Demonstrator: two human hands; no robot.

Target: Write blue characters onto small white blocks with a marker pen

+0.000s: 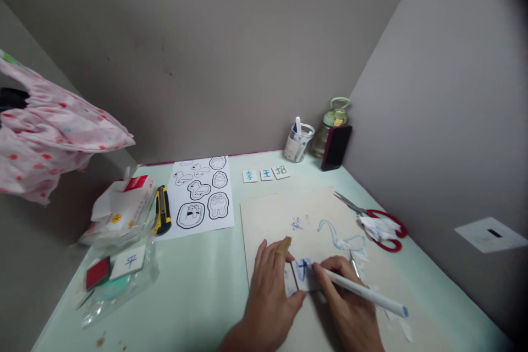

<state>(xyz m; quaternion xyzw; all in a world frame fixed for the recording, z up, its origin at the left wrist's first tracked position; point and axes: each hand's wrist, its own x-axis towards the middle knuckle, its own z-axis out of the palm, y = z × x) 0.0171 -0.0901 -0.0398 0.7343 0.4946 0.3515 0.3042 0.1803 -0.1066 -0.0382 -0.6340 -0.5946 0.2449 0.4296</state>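
Note:
My right hand (346,305) grips a white marker pen (367,291) with a blue end cap, its tip hidden by the fingers at a small white square tile (304,274). Dark blue strokes show on that tile. My left hand (270,291) steadies a second white tile (289,280) against it, thumb below and fingers above; faint blue marks are on this one. Brown tape (283,246) wraps one left finger. Both tiles lie on a beige board (268,214) that carries a light blue duck-like outline (338,236) and blue smudges.
Red-handled scissors (381,228) and crumpled paper scraps lie right. Behind stand a pen cup (297,146), bottle (324,132) and phone (336,148). Three lettered tiles (266,174) sit at the back. Left are a printed sheet (218,220), box cutter (162,212) and plastic bags (119,308).

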